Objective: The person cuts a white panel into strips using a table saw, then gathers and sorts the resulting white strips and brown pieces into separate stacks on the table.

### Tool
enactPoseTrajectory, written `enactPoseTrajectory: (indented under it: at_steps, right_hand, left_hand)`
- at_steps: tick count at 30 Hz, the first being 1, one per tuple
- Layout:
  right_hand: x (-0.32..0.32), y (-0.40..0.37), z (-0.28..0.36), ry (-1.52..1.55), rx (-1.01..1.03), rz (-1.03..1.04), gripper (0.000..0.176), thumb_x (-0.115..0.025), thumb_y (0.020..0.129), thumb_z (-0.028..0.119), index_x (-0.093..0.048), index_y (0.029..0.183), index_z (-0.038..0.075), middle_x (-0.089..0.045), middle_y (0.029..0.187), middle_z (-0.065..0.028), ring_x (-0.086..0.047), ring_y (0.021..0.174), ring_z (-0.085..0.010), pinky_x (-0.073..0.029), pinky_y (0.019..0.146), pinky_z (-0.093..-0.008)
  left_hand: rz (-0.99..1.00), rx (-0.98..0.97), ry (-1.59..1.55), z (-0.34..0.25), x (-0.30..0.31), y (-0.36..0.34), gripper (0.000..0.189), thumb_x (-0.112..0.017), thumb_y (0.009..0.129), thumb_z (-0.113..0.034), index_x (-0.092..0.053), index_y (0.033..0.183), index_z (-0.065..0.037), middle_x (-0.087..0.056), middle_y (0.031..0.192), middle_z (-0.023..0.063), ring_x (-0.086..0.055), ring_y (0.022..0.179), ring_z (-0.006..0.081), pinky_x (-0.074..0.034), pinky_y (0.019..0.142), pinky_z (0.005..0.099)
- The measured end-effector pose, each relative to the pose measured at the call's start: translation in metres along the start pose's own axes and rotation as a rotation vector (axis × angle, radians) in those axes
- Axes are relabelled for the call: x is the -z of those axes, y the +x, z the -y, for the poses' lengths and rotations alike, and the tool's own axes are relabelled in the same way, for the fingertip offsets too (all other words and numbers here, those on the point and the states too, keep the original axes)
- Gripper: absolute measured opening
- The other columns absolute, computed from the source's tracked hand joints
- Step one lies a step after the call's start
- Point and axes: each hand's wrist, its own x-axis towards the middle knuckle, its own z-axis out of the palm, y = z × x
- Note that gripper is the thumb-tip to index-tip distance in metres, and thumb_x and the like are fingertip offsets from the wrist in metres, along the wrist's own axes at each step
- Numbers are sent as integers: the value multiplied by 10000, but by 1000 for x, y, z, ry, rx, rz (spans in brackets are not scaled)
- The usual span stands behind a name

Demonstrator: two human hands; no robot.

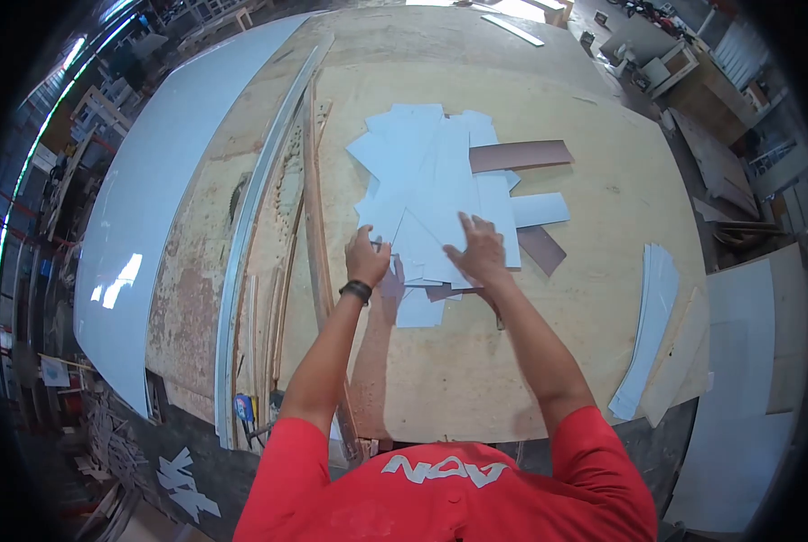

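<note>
A loose pile of white sheets [431,181] lies on the plywood board in front of me, its pieces overlapping at different angles. My left hand [368,257] is at the pile's lower left edge with its fingers curled. A small dark thing shows by its fingertips, too small to name. On the pile's lower right part rests my right hand [478,253], thumb and fingers spread over a white sheet. Brown pieces [521,155] stick out from the pile's right side. Below the hands a white piece [419,309] pokes out toward me.
Left of the pile run a long wooden strip [314,208] and a metal rail [258,217]. A large glossy white panel [164,199] lies farther left. A blue tape measure [244,406] sits near the front edge. Long white strips [648,330] lie at the right.
</note>
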Motion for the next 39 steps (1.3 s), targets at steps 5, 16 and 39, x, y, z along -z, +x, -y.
enactPoseTrajectory:
  at_steps: [5, 16, 39]
  right_hand:
    - [-7, 20, 18, -99, -191, 213, 663, -840, 788, 349, -570, 1323, 66, -573, 1245, -172, -504, 1255, -356, -416, 1023, -520]
    - [-1, -17, 24, 145, -348, 307, 642, -771, 830, 229, -514, 1360, -26, -565, 1311, -258, -591, 1204, -412, -481, 1022, -454]
    - [74, -256, -38, 1007, -258, 270, 520, -641, 939, 102, -476, 1410, -40, -625, 1266, -165, -602, 1148, -236, -464, 1017, -378]
  left_hand:
    - [106, 186, 179, -18, -18, 38, 712, -750, 819, -342, -481, 1383, -2, -532, 1382, 237, -519, 1273, 412, -453, 1051, 510]
    - [292, 371, -100, 23, -41, 20, 490, -827, 685, -367, -671, 1016, -41, -711, 1055, 182, -680, 1017, 339, -546, 897, 417]
    - [658, 215, -1042, -105, 18, -283, 244, -710, 922, -62, -542, 1088, 3, -667, 908, 76, -660, 835, 131, -551, 733, 289]
